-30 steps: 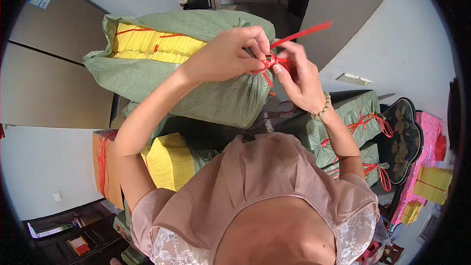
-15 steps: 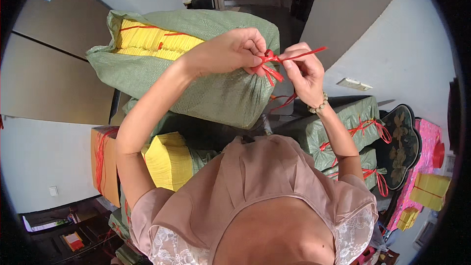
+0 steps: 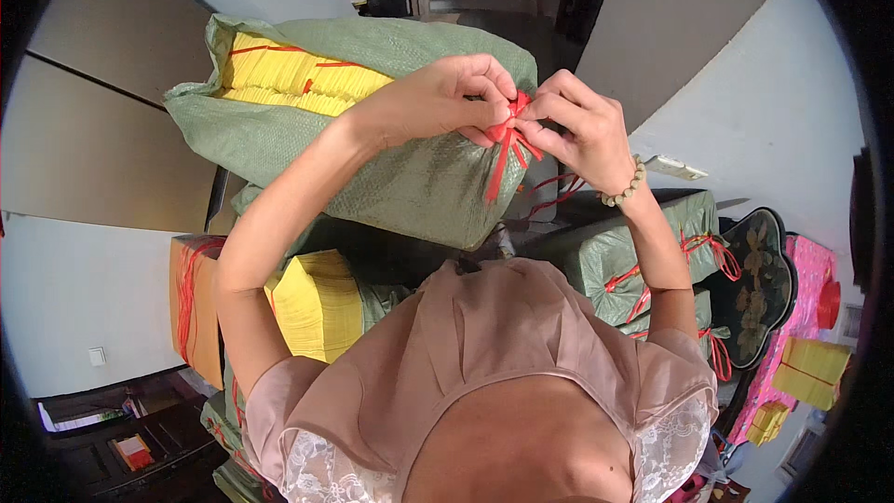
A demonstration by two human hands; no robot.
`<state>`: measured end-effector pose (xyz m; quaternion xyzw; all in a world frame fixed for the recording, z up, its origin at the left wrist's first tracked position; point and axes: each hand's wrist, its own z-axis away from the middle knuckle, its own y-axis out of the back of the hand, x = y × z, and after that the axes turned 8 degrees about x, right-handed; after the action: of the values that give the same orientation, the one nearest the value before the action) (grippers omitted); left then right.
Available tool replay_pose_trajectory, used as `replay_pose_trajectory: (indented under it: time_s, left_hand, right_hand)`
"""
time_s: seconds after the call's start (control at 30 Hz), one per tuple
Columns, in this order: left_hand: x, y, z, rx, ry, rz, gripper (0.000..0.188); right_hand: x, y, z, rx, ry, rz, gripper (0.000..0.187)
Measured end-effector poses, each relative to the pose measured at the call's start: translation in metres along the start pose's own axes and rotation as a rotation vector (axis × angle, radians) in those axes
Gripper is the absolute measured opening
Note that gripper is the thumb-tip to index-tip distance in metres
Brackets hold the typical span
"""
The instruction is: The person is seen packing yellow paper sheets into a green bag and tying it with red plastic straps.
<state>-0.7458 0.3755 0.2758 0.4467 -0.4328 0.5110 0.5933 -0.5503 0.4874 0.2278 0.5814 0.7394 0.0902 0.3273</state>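
Note:
A green woven sack [image 3: 391,191] lies in front of me, its left mouth gaping over bundled stacks of yellow paper [image 3: 349,84]. At its gathered right end sits a knot of red plastic cord [image 3: 500,163], with loose tails hanging down from it. My left hand [image 3: 470,101] pinches the knot from the left, thumb and fingers closed on the cord. Close against it, my right hand [image 3: 582,126] grips the cord from the right with bent fingers. A beaded bracelet circles my right wrist. Fingers partly hide the knot itself.
Green packs tied with red cord [image 3: 605,256] are stacked at right beside a dark chair back [image 3: 756,270]. Yellow paper [image 3: 321,307] stands below the sack, next to a cardboard box [image 3: 196,303] draped with red cord. A refrigerator [image 3: 102,130] borders the left.
My right hand has moved up and in against the left at the knot. The tail it held out to the right no longer sticks out there; a long tail now hangs downward.

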Motion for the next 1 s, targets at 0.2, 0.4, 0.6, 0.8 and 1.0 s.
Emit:
replay_pose_trajectory:
  time_s: [0.2,0.4,0.6,0.8,1.0]
  left_hand:
    - [-0.002,-0.004,0.003,0.015,-0.107,-0.073,0.022]
    - [0.003,-0.008,0.005,0.082,-0.04,-0.071,0.024]
    - [0.006,-0.017,0.005,0.2,-0.043,-0.125,0.027]
    - [-0.003,-0.022,0.005,0.239,-0.21,-0.234,0.024]
    - [-0.011,-0.038,0.014,0.46,-0.367,-0.272,0.016]
  right_hand:
    - [-0.008,-0.008,-0.004,0.083,-0.128,-0.094,0.016]
    - [0.0,-0.017,0.008,0.186,0.084,0.093,0.015]
    - [-0.008,-0.025,0.017,0.289,-0.021,0.019,0.019]
    - [-0.014,-0.024,0.017,0.327,-0.026,0.021,0.016]
    - [-0.022,-0.009,0.029,0.233,-0.186,0.054,0.01]
